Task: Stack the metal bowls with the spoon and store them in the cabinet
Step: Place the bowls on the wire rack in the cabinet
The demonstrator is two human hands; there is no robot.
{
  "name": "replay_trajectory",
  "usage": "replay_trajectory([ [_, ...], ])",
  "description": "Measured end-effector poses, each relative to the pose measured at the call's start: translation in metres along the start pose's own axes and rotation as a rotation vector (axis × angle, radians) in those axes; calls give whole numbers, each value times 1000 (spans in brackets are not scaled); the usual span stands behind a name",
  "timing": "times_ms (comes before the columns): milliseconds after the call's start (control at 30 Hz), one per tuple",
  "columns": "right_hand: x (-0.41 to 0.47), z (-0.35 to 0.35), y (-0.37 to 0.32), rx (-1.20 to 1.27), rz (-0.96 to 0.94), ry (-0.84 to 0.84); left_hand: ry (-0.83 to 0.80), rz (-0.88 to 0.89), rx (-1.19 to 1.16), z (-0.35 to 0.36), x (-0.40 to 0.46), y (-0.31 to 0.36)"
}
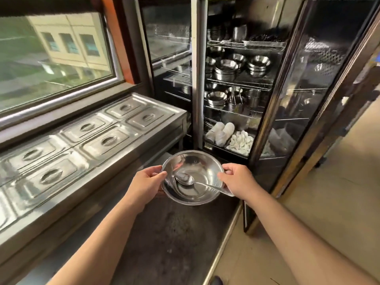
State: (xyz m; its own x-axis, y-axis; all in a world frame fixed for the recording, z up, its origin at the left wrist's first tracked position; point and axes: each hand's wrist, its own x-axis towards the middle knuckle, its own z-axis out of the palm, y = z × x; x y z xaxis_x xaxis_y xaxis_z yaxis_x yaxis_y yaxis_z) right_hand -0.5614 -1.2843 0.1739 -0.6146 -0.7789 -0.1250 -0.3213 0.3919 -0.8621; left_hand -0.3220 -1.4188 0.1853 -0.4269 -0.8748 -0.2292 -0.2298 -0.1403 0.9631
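I hold a stack of shiny metal bowls (200, 168) in front of me at waist height, a little short of the open cabinet (238, 83). A metal spoon (185, 178) lies inside the top bowl, its handle pointing right over the rim. My left hand (147, 182) grips the left rim with the thumb on top. My right hand (236, 178) grips the right rim, close to the spoon handle. How many bowls are in the stack is hard to tell.
The cabinet's wire shelves hold several steel bowls (225, 70), cups (253, 97) and white items (240, 141) at the bottom. Its glass door (304, 83) stands open on the right. A steel counter with lidded pans (88, 138) runs along the left under a window (51, 54).
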Motion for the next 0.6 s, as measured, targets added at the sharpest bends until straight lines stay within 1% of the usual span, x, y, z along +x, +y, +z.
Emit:
replay_trajectory([
  [200,110,-39,-6,-15,1,-22,4,2,-3,44,106,31],
  [400,191,-61,-21,72,54,9,11,-12,-63,79,195,54],
  [467,217,-65,-20,87,79,15,-13,-10,-86,89,228,61],
  [600,273,-71,-19,112,131,60,-69,-11,-60,110,302,71],
])
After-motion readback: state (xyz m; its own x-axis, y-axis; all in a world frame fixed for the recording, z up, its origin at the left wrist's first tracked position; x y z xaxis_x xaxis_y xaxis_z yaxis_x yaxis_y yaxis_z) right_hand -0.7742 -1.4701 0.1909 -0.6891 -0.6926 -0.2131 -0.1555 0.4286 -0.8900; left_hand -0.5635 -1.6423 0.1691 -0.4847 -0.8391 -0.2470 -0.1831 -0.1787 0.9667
